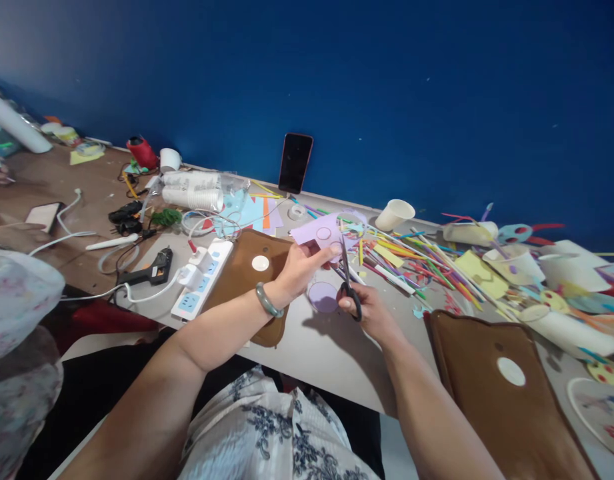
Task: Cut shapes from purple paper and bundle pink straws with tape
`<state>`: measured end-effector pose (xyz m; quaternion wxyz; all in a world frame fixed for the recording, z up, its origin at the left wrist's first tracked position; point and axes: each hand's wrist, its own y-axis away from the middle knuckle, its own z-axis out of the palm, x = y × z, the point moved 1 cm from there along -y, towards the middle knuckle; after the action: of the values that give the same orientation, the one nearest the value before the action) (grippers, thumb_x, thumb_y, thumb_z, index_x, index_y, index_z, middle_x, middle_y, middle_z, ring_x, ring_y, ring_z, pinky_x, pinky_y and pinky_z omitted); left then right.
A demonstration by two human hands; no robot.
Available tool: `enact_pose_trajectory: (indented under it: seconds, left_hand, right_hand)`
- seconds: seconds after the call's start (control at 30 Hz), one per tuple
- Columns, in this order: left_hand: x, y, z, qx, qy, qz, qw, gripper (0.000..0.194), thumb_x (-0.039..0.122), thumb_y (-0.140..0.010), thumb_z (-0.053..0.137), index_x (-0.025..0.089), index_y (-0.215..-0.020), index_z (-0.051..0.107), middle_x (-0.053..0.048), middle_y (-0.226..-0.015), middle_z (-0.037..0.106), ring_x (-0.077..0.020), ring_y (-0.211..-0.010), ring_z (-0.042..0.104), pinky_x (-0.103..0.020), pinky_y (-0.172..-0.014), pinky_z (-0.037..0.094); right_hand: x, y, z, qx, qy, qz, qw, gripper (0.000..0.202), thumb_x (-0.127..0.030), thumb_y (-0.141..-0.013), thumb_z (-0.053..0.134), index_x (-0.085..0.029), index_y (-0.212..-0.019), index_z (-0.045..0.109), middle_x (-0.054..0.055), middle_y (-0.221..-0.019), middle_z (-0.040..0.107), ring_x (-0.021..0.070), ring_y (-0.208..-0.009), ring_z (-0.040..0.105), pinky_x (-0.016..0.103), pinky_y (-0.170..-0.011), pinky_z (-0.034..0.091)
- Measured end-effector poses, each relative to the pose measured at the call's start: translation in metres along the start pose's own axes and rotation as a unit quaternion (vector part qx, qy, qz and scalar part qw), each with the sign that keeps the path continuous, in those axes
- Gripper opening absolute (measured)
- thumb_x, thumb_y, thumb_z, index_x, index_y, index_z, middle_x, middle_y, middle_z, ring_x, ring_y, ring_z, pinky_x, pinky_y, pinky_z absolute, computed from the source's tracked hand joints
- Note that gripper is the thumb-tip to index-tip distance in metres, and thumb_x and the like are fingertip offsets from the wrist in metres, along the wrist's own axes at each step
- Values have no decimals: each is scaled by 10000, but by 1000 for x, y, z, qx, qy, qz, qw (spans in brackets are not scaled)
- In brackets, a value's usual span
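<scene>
Pinched in my left hand is a sheet of purple paper with a small circle drawn on it. My right hand is closed round the black handles of a pair of scissors. The scissor blades point up and away from me, at the right part of the purple paper. Below the paper, between my hands, a round purple disc lies on the table. A clear curved piece of plastic shows behind the blades.
A white power strip, a black glue gun and a brown mat are at the left. A phone leans on the blue wall. Coloured pipe cleaners, paper cups and another brown mat lie at the right. Another person sits far left.
</scene>
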<state>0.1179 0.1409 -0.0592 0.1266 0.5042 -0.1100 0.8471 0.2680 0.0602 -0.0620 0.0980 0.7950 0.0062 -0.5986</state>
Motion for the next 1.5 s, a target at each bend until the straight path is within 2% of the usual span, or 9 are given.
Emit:
enact_pose_trajectory:
  seconds: [0.1,0.33,0.73,1.5]
  left_hand:
    - [-2,3,-1,-34,-41,-12,999,359,470,-759,789,132,-760,670,-31,-684,651,-104,-633,585,-250,-646,478]
    - [3,4,1,-36,-46,8,998,378,488,-746,788,138,-681,660,-23,-637,637,-96,-608,566,-240,-612,455]
    - [9,9,4,-40,-50,-7,998,403,500,-703,814,128,-705,661,-18,-654,635,-94,-609,554,-235,-605,446]
    - [14,10,5,-48,-41,6,998,406,505,-685,822,132,-699,662,-13,-653,625,-103,-620,544,-248,-620,442]
  right_hand:
    - [-1,0,1,-3,4,5,1000,490,-653,-698,685,-202,-609,517,-24,-523,454,118,-520,365,273,-513,315]
    - [1,0,1,-8,-7,-2,1000,466,-624,-694,706,-196,-622,535,-30,-528,467,113,-518,372,268,-516,333]
    - [4,0,-4,1,14,-6,1000,479,-637,-688,710,-188,-626,555,-30,-540,465,113,-535,370,268,-527,320]
    - [2,1,-6,-7,19,-7,1000,522,-677,-674,710,-188,-611,542,-28,-540,446,115,-542,351,275,-529,300]
